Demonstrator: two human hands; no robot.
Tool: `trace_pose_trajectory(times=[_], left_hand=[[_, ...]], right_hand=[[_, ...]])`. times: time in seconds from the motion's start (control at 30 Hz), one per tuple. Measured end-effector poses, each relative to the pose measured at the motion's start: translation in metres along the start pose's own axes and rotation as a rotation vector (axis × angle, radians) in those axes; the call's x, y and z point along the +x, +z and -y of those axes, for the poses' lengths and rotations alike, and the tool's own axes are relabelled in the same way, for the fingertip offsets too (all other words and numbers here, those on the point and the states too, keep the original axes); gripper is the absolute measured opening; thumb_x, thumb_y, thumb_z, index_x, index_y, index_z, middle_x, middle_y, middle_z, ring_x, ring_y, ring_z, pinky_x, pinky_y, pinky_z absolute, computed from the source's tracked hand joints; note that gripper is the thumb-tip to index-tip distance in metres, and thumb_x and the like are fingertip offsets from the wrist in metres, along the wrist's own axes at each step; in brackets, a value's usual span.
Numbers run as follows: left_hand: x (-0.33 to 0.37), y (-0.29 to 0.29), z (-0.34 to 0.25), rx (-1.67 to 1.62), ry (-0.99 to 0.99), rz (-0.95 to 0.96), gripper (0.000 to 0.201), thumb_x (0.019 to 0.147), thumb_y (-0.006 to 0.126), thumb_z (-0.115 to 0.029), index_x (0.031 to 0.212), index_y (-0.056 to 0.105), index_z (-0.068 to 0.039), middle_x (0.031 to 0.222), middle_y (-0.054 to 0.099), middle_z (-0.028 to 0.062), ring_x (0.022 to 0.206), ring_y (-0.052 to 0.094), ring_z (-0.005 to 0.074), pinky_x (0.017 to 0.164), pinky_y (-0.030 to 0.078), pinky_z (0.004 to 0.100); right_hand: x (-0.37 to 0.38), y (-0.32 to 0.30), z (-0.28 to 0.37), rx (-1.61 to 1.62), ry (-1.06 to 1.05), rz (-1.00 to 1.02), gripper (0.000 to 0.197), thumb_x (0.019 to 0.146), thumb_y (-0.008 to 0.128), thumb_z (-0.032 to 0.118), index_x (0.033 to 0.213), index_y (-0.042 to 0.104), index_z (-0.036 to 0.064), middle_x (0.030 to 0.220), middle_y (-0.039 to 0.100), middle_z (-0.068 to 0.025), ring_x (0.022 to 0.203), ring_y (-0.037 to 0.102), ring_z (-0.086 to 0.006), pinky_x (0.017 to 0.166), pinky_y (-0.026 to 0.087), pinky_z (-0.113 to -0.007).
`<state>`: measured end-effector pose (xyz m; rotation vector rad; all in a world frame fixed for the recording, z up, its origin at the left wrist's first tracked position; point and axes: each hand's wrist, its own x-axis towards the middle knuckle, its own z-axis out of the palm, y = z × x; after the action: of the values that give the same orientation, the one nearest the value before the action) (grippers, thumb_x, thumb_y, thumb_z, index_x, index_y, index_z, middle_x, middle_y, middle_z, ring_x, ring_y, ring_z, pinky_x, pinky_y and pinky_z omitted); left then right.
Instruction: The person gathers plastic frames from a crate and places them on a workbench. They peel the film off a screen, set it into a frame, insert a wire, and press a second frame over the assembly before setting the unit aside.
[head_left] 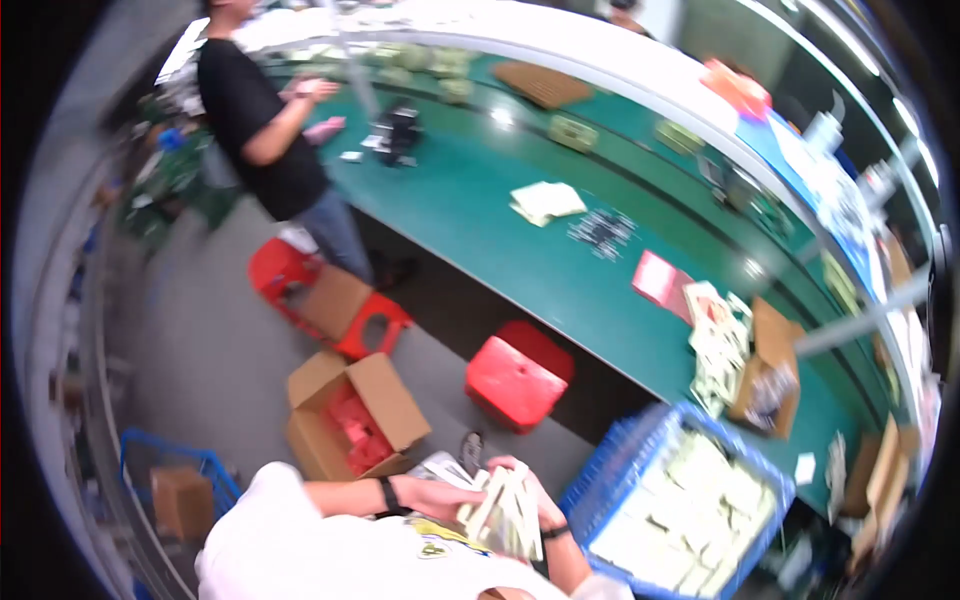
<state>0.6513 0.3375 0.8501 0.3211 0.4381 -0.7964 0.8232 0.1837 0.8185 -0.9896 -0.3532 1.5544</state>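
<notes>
Low in front of my body, I hold a bundle of pale cream flat pieces (508,515), blurred and fanned unevenly. My left hand (437,495) closes on the bundle's left side, and my right hand (540,498) grips it from the right. A greyish, shiny flat item (445,468) shows just beyond my left fingers; what it is I cannot make out. Close to my right arm stands a blue crate (606,497) filled with similar pale pieces (690,500).
A long green bench (480,245) carries pale stacks, small black parts (603,232) and an open carton (768,370). On the floor are a red stool (517,380), a carton of red items (400,400) and a red chair (280,262). Another person (265,120) stands at the bench's far left.
</notes>
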Motion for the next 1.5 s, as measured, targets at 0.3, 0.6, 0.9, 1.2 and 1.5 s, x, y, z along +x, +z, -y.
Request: trace_pose_trajectory(times=[0.3,0.6,0.9,1.2,1.5], left_hand=[[0.01,-0.013,-0.118,0.254,-0.019,0.058,0.055,0.112,0.031,-0.044,0.137,0.052,-0.001,0.131,0.062,0.0099,0.124,0.058,0.0219,0.114,0.042,0.0393],[0.232,0.088,-0.373,0.658,-0.245,-0.238,0.066,0.104,0.039,-0.062,0.138,0.055,-0.007,0.114,0.071,0.0118,0.094,0.072,0.0232,0.081,0.062,0.0417],[0.527,0.215,-0.545,0.989,-0.161,-0.202,0.045,0.103,0.055,-0.046,0.118,0.064,-0.004,0.092,0.073,0.0129,0.069,0.072,0.02,0.06,0.063,0.0335],[0.607,0.221,-0.601,1.717,0.123,-0.584,0.029,0.099,0.06,-0.02,0.115,0.055,0.003,0.09,0.07,0.0173,0.075,0.073,0.0263,0.058,0.06,0.0397],[0.592,0.197,-0.651,2.255,0.479,-0.676,0.03,0.102,0.05,-0.012,0.128,0.048,0.003,0.12,0.064,0.0215,0.097,0.071,0.0284,0.066,0.062,0.0435]], right_hand=[[0.052,-0.057,0.066,-0.119,-0.162,0.009,0.032,0.093,0.071,0.018,0.12,0.061,0.0055,0.109,0.066,-0.0017,0.1,0.062,-0.0107,0.089,0.052,-0.028],[0.011,-0.243,0.194,0.431,-0.398,-0.276,0.026,0.099,0.064,0.025,0.119,0.063,0.0081,0.108,0.068,-0.0025,0.095,0.066,-0.0137,0.082,0.056,-0.03],[-0.054,-0.468,0.298,0.4,-0.671,-0.803,0.045,0.089,0.075,0.015,0.131,0.062,0.0032,0.114,0.071,-0.0079,0.097,0.069,-0.0176,0.083,0.057,-0.032],[-0.081,-0.553,0.325,0.024,-0.433,-1.197,0.046,0.08,0.078,0.015,0.121,0.067,-0.002,0.106,0.075,-0.0138,0.096,0.07,-0.023,0.086,0.055,-0.037],[-0.035,-0.574,0.318,-0.463,0.069,-1.625,0.045,0.076,0.08,0.018,0.112,0.065,-0.0023,0.109,0.07,-0.0278,0.105,0.065,-0.0463,0.09,0.054,-0.05]])
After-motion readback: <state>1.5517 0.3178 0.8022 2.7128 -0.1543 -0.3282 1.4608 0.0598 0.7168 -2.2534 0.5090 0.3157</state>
